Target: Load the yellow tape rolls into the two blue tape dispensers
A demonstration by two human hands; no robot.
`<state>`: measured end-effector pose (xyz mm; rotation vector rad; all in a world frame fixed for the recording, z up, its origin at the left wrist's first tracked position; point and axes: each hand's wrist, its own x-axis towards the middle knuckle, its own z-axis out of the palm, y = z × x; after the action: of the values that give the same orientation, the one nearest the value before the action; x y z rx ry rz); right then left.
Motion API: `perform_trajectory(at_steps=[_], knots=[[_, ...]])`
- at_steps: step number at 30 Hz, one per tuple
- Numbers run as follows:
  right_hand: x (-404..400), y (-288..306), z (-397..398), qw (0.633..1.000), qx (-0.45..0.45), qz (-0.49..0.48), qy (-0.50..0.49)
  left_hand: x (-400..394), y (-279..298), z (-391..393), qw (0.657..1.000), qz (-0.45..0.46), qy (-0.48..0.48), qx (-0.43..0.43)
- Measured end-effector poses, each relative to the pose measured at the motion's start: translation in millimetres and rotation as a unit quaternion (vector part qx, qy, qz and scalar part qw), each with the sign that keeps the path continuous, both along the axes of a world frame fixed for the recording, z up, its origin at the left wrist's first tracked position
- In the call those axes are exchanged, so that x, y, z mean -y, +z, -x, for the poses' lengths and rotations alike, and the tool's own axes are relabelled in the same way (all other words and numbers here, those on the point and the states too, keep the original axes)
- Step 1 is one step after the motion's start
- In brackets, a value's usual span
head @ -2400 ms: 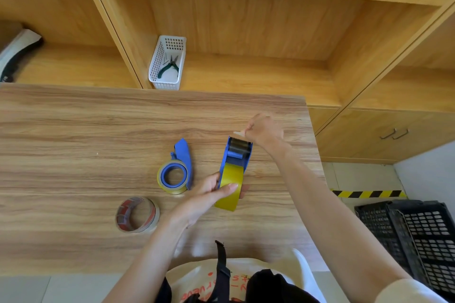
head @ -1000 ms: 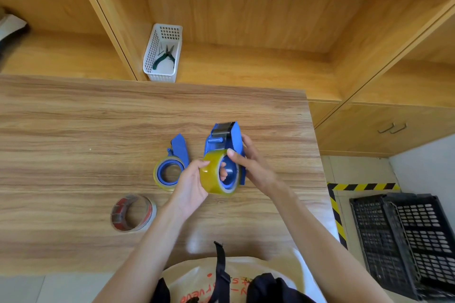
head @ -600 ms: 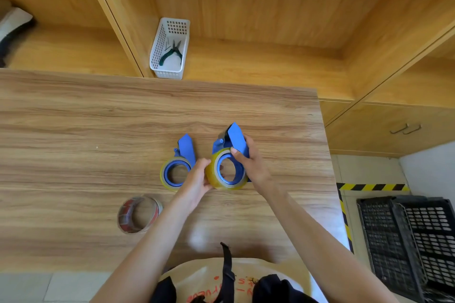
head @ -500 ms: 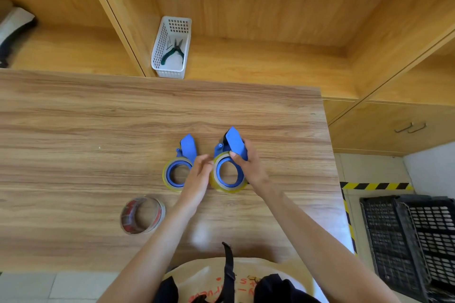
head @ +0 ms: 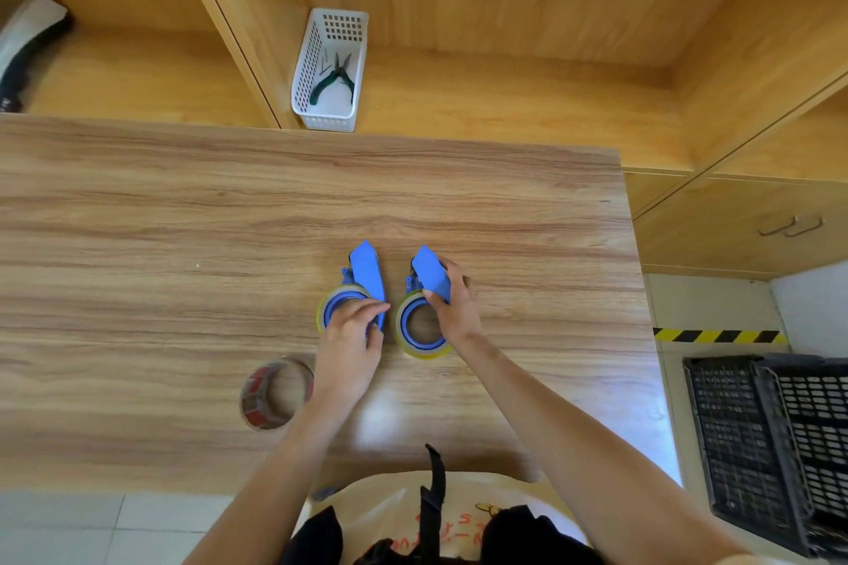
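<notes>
Fingers of the right hand [head: 452, 310] are curled round the handle of the right blue dispenser [head: 429, 273], thumb on the near face, so it grips it. That dispenser lies on its side on the wooden table [head: 183, 220], w/ a yellow tape roll [head: 420, 328] seated on its blue hub, handle pointing away from the person. Left hand [head: 351, 342] rests over the near side of the left blue dispenser [head: 365, 271]; its fingers are bent and the tips touch the blue body beside the roll, but can't tell if they actually grasp it or just press. The left dispenser also lies flat, just beside the right one, not touching it; its own yellow roll [head: 328, 305] sits on its hub, partly hidden by the left hand. Both are approx. mid-table.

Near the left forearm, closer to the person, lies a roll of red-printed tape [head: 273, 395], apart from the dispensers. Behind the table is a wooden shelf unit [head: 504, 96]; on it a white plastic basket [head: 330, 69] w/ green-handled pliers [head: 335, 78] inside. Far left on the shelf is a white-and-black object [head: 27, 37], too cut off to identify. On the floor at right: black plastic crates [head: 771, 445] and a strip of yellow-black hazard tape [head: 716, 335].
</notes>
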<state>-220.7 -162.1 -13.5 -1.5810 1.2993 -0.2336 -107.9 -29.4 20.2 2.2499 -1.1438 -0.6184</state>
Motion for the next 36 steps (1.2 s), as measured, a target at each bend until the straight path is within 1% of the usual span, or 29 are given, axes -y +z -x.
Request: perform_trajectory(at_steps=[3, 9, 17, 20, 23, 27, 32, 34, 36], knots=[[0, -3, -5, 0.999, -0.047, 0.013, 0.011, -2, 0, 3, 0.999, -0.009, -0.029, 0.032], [3, -4, -12, 0.997, -0.075, 0.015, 0.013, -6, -2, 2, 0.997, -0.040, -0.056, 0.044], [6, -3, -16, 0.996, -0.085, -0.034, 0.007, -11, -2, 0, 0.998, -0.051, -0.043, 0.022], [10, -3, -15, 0.994, -0.062, -0.086, -0.012, -10, 0, -2, 0.997, -0.054, -0.054, 0.003], [15, -5, -14, 0.993, -0.043, -0.111, -0.017, -7, 3, -4, 0.996, -0.057, -0.066, -0.017], [19, 3, -14, 0.993, -0.044, -0.106, 0.010, -5, 9, -13, 0.995, -0.043, -0.073, -0.046], [19, 21, -14, 0.990, -0.094, -0.080, 0.061, -11, 26, -29, 0.996, 0.022, -0.054, -0.061], [21, 30, -13, 0.988, -0.110, -0.076, 0.078, -12, 35, -36, 0.996, 0.021, -0.052, -0.068], [21, 38, -11, 0.984, -0.132, -0.073, 0.091, -12, 42, -41, 0.994, -0.003, -0.064, -0.089]])
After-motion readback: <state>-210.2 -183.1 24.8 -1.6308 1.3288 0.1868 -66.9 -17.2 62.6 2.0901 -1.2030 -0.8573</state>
